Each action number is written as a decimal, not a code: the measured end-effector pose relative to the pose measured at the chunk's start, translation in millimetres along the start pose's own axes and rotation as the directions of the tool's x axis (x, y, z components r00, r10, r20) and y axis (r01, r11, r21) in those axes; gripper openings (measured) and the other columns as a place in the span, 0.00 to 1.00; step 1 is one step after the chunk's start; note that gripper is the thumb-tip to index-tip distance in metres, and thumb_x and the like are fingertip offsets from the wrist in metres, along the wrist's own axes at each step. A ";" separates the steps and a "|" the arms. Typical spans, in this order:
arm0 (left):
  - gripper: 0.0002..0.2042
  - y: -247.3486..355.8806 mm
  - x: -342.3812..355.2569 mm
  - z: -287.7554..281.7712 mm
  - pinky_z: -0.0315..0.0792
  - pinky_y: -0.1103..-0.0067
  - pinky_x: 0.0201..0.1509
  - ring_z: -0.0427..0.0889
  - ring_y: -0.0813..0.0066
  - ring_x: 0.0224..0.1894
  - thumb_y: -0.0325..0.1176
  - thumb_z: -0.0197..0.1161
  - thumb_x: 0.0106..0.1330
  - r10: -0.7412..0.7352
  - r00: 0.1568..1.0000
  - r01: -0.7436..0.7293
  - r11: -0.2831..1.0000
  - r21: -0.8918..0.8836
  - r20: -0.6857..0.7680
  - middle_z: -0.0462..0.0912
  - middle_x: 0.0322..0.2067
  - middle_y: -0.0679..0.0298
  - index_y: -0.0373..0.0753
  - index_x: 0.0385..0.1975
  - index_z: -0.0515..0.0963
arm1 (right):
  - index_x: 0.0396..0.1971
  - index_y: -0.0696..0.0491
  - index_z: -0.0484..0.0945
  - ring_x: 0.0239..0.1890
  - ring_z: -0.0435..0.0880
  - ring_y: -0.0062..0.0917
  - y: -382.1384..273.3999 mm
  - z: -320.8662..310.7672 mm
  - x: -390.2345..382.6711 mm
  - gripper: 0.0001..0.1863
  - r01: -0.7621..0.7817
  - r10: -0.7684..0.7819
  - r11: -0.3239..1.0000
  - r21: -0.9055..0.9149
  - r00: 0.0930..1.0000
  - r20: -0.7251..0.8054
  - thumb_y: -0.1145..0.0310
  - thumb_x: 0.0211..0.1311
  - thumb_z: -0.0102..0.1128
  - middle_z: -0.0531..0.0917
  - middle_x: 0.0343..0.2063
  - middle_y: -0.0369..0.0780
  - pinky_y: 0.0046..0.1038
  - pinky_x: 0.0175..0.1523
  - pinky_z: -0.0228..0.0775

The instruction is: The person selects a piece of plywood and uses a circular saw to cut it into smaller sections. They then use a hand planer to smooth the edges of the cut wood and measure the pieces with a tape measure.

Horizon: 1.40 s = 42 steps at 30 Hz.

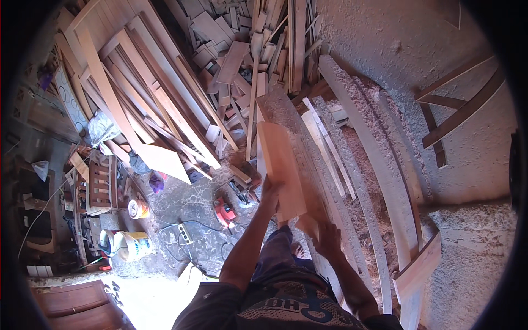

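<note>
A wooden board (286, 176) is held in front of the body, seen partly against a thick dusty plank (278, 103). Its left edge is gripped by the left hand (270, 193), whose fingers are bent closely around it. By the right hand (328, 240), a blurred wood piece (309, 225) is touched near the board's near end; how tightly those fingers are closed, and whether the piece is separate, cannot be told. The step in hand is judged to be positioning of the board; for the next move, a steady grip seems to be called for. The long axis is directed away from the body, tilted slightly leftward, the far end being pointed toward the scrap wood pile (234, 63).
</note>
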<state>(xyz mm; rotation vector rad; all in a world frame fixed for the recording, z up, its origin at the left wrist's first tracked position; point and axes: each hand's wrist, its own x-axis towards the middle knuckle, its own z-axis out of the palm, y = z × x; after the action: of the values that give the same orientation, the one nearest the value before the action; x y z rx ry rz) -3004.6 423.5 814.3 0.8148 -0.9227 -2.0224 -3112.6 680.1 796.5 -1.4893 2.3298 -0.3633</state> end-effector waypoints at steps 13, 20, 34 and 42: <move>0.32 -47.0 47.1 52.1 0.73 0.69 0.52 0.80 0.58 0.48 0.26 0.54 0.49 0.176 0.953 0.007 0.803 0.595 -0.248 0.80 0.44 0.52 0.35 0.61 0.65 | 0.62 0.49 0.65 0.57 0.69 0.50 -0.9 5.6 -108.3 0.43 -0.271 0.260 0.953 0.137 0.961 0.094 0.56 0.44 0.74 0.72 0.53 0.50 0.55 0.56 0.63; 0.25 -58.6 66.3 15.7 0.73 0.69 0.48 0.79 0.66 0.44 0.38 0.62 0.62 0.318 0.931 -0.149 0.780 0.608 -0.180 0.78 0.41 0.60 0.37 0.57 0.67 | 0.65 0.50 0.63 0.60 0.66 0.51 -5.6 19.2 -110.8 0.47 -0.244 0.234 0.961 0.134 0.968 0.086 0.54 0.43 0.75 0.68 0.57 0.51 0.57 0.58 0.60; 0.16 -145.7 -244.5 -231.5 0.74 0.52 0.50 0.78 0.37 0.49 0.28 0.47 0.69 0.014 0.989 0.148 0.048 0.988 -0.149 0.76 0.47 0.37 0.36 0.55 0.70 | 0.68 0.54 0.61 0.59 0.70 0.49 7.5 -2.0 -98.2 0.43 -0.018 0.018 1.000 -0.005 0.999 -0.047 0.51 0.57 0.68 0.73 0.56 0.52 0.51 0.59 0.64; 0.18 -135.1 -315.6 -280.8 0.73 0.56 0.55 0.78 0.43 0.54 0.44 0.55 0.69 -0.282 0.811 0.586 0.390 0.711 -0.513 0.78 0.50 0.42 0.38 0.51 0.74 | 0.59 0.58 0.72 0.52 0.77 0.46 -95.8 15.7 -27.9 0.27 0.334 -0.339 0.922 0.196 0.941 -0.010 0.64 0.61 0.64 0.79 0.49 0.50 0.43 0.56 0.69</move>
<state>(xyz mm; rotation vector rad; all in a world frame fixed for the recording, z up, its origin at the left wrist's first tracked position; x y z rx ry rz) -2674.6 653.2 627.2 2.0817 -1.6802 -1.6413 -3016.7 665.4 824.4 -1.7805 1.9486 -0.6390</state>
